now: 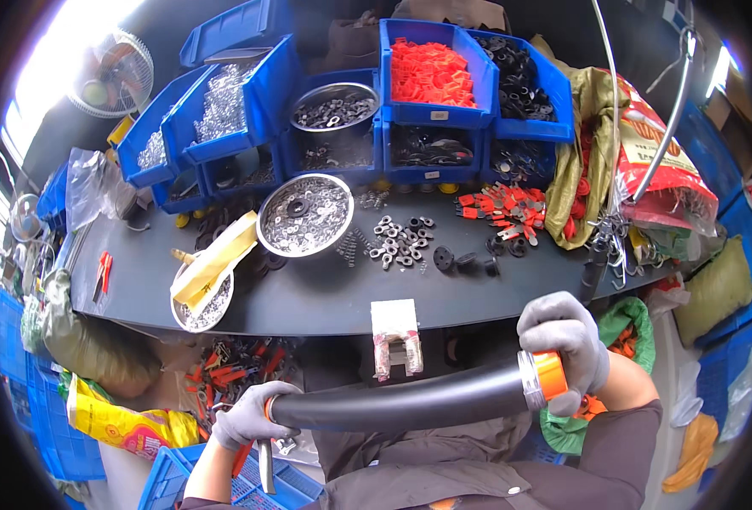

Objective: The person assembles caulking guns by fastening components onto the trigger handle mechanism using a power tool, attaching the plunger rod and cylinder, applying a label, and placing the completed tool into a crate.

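A thick black tube (410, 399) lies crosswise in front of my body, above the lap. Its right end carries a silver metal band and an orange collar (552, 375); a thin orange ring shows at its narrower left end. In a grey glove, my left hand (257, 415) is closed around that left end. Under its fingers hangs a silver metal handle (266, 466) of some tool, with a red part beside it; whether the hand grips these I cannot tell. My right hand (567, 340), also gloved in grey, wraps over the orange collar with bent fingers.
A small white fixture (395, 331) sits at the front edge of the dark table (308, 304). Steel bowls (349, 223) of metal parts stand behind it, with loose rings and red clips alongside. Stacked blue bins (439, 113) line the back. A blue crate (172, 476) is low on the left.
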Demonstrator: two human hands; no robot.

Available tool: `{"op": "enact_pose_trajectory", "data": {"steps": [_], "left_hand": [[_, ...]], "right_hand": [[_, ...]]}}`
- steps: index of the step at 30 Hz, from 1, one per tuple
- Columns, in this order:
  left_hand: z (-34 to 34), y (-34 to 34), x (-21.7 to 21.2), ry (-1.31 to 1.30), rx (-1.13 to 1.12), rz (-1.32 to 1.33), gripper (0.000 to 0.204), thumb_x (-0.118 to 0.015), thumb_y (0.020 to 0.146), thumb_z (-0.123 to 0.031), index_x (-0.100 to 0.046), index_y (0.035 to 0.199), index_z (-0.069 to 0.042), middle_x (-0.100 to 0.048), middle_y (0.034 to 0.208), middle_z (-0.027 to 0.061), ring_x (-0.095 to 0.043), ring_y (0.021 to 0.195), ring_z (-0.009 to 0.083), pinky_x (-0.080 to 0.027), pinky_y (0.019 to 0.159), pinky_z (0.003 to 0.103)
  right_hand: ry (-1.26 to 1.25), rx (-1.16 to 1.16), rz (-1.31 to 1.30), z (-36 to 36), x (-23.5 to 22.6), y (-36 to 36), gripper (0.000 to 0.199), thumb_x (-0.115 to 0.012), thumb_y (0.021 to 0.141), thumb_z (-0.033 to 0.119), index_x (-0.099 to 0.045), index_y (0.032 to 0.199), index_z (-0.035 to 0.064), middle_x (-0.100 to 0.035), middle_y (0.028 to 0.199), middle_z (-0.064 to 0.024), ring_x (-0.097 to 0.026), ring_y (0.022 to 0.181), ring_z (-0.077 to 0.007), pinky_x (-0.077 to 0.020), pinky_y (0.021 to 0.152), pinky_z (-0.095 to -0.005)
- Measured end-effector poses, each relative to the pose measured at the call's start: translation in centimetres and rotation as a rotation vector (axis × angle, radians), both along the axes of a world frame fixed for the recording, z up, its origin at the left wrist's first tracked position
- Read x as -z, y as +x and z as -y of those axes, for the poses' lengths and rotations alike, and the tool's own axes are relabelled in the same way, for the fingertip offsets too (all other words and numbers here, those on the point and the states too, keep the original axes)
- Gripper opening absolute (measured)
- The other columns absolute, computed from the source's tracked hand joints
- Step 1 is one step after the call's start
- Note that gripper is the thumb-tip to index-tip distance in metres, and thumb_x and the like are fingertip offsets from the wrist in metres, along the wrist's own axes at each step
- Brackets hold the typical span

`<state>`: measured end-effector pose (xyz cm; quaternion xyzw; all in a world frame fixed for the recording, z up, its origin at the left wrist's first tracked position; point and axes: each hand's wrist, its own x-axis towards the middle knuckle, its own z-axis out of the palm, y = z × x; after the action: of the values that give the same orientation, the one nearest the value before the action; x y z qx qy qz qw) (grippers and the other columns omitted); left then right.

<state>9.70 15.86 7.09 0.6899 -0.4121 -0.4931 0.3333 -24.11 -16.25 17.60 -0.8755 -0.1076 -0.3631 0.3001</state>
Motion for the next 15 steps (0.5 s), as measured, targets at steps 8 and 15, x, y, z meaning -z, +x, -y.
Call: {"op": "enact_pose_trajectory", "data": {"steps": [8,15], "left_hand": [[-0.5,-0.1,0.6,0.035,0.019,-0.14,0.059,-0.088,0.061,-0.013,-0.067,0.115,0.0,-0.071,0.099,0.0058,-0.066,0.089,0.0106,-0.055,0.082,0.028],[-0.9,0.1,0.8,0.021,-0.005,-0.115,0.066,-0.088,0.055,-0.012,-0.066,0.117,-0.003,-0.07,0.104,0.0047,-0.065,0.097,0.0114,-0.053,0.089,0.03]], "right_hand": [[-0.078,-0.14,-0.076,-0.2,-1.4,1.4,0.069,-0.07,0.08,0.062,-0.062,0.109,0.0002,-0.06,0.076,-0.0138,-0.062,0.057,-0.029,-0.0484,0.046,-0.0348],[-0.039,-0.104,-0.118,-0.3,-0.8,1.3,0.065,-0.069,0.081,0.058,-0.061,0.108,0.0001,-0.061,0.085,-0.0161,-0.065,0.065,-0.0305,-0.0515,0.053,-0.0375]]}}
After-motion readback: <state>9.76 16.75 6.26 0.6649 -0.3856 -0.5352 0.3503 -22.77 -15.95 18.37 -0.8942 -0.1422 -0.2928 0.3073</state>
